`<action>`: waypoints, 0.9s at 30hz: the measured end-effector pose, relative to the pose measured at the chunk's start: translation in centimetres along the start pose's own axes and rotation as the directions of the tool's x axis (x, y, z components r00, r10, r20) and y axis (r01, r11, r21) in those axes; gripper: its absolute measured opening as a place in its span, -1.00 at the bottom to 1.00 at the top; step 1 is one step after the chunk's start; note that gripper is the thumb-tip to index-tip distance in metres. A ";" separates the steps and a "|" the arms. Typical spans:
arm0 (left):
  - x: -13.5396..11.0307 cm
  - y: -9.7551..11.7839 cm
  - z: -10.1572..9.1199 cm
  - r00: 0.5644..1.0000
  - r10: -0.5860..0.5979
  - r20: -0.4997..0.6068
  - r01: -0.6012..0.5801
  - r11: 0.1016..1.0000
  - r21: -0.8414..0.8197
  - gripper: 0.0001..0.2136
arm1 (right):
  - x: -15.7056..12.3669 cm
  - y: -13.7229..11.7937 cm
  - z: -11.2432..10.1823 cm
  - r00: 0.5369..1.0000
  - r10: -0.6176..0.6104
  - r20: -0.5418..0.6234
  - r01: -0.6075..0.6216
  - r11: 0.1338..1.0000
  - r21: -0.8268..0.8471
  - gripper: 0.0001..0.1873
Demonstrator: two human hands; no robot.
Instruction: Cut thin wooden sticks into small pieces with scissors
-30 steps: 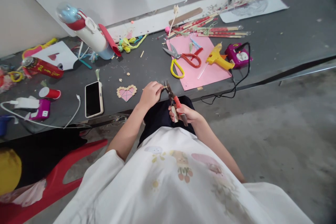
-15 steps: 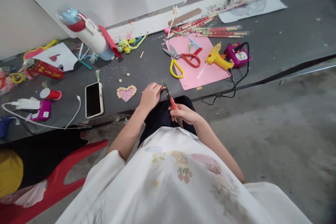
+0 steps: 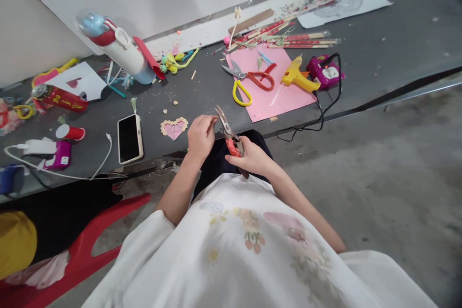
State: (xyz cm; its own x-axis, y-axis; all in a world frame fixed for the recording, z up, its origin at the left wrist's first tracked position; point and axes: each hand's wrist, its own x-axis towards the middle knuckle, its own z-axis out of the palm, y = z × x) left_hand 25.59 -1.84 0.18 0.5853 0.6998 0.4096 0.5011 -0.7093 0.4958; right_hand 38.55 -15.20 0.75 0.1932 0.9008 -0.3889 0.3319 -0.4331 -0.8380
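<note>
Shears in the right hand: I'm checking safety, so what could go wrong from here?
The shears in the right hand have blades close to the left hand fingers, which might get nicked. The glue gun lies on pink paper; a hot tip could scorch it. A black cable droops off the table edge and might snag.

On the pink sheet [image 3: 286, 98] we show a yellow glue gun [image 3: 296, 77] and red-and-yellow-handled scissors [image 3: 249, 82]; left of it, a cream-edged pink heart [image 3: 174, 128]; below it, red-handled cutters [image 3: 228, 134].
</note>
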 end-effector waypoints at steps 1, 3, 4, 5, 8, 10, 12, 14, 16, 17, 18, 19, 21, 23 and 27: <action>0.0 0.0 -0.2 1.000 -0.006 -0.002 0.006 1.000 -0.010 -0.77 | -0.1 -0.1 0.0 1.000 -0.007 -0.006 0.007 1.000 -0.005 -0.50; -0.1 -0.1 -0.4 1.000 -0.016 -0.003 0.016 1.000 -0.027 -0.79 | -0.2 -0.3 0.1 1.000 -0.024 -0.020 0.024 1.000 -0.011 -0.48; -0.1 -0.1 -0.6 1.000 -0.019 -0.002 0.019 0.999 -0.033 -0.80 | -0.3 -0.4 0.2 0.999 -0.034 -0.024 0.033 0.999 -0.014 -0.47; -0.1 -0.2 -0.7 1.000 -0.020 -0.001 0.020 0.999 -0.038 -0.81 | -0.3 -0.5 0.2 0.999 -0.044 -0.028 0.043 0.999 -0.023 -0.46; -0.1 -0.3 -1.1 1.000 -0.015 0.022 0.016 0.999 -0.035 -0.81 | -0.4 -0.8 0.2 0.996 -0.071 -0.047 0.067 0.995 -0.076 -0.45; 0.0 -0.3 -1.5 0.999 -0.010 0.045 0.012 1.000 -0.026 -0.80 | -0.4 -1.0 0.1 0.995 -0.084 -0.059 0.078 0.992 -0.095 -0.45; 0.2 -0.1 -1.7 0.998 -0.002 0.057 0.004 1.000 -0.023 -0.80 | -0.5 -1.1 0.0 0.995 -0.086 -0.052 0.082 0.993 -0.088 -0.45; 0.2 0.0 -2.0 0.998 0.005 0.064 -0.004 1.000 -0.022 -0.81 | -0.5 -1.2 0.0 0.996 -0.083 -0.031 0.081 0.994 -0.073 -0.42; 0.3 0.1 -2.1 0.998 0.013 0.064 -0.012 1.000 -0.017 -0.82 | -0.5 -1.2 0.1 0.997 -0.079 -0.012 0.078 0.995 -0.056 -0.34; 0.3 0.2 -2.1 0.998 0.016 0.062 -0.015 1.000 -0.014 -0.82 | -0.5 -1.1 0.2 0.997 -0.077 -0.008 0.076 0.996 -0.048 -0.30; 0.2 0.2 -2.1 0.998 0.017 0.062 -0.016 1.000 -0.010 -0.82 | -0.4 -1.0 0.2 0.997 -0.073 -0.007 0.073 0.996 -0.043 -0.27; 0.2 0.2 -2.1 0.998 0.015 0.064 -0.015 1.000 -0.004 -0.82 | -0.4 -1.0 0.3 0.998 -0.068 -0.006 0.068 0.997 -0.038 -0.26; 0.1 0.2 -2.1 0.997 0.007 0.077 -0.008 1.000 0.010 -0.82 | -0.3 -0.8 0.4 0.998 -0.057 -0.001 0.057 0.998 -0.030 -0.28; 0.1 0.2 -2.1 0.996 0.002 0.089 -0.004 1.000 0.026 -0.82 | -0.2 -0.7 0.4 0.999 -0.052 0.012 0.052 0.999 -0.009 -0.32; 0.2 -0.1 -2.3 0.994 0.001 0.111 -0.006 0.999 0.044 -0.81 | -0.3 -0.7 0.3 0.997 -0.063 0.052 0.061 0.997 0.040 -0.38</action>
State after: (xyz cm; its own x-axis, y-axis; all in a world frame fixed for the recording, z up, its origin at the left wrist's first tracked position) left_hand 24.18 -1.42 1.97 0.6527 0.6855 0.3224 0.5252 -0.7162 0.4595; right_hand 38.01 -15.16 1.36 0.1239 0.9267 -0.3547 0.3059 -0.3757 -0.8748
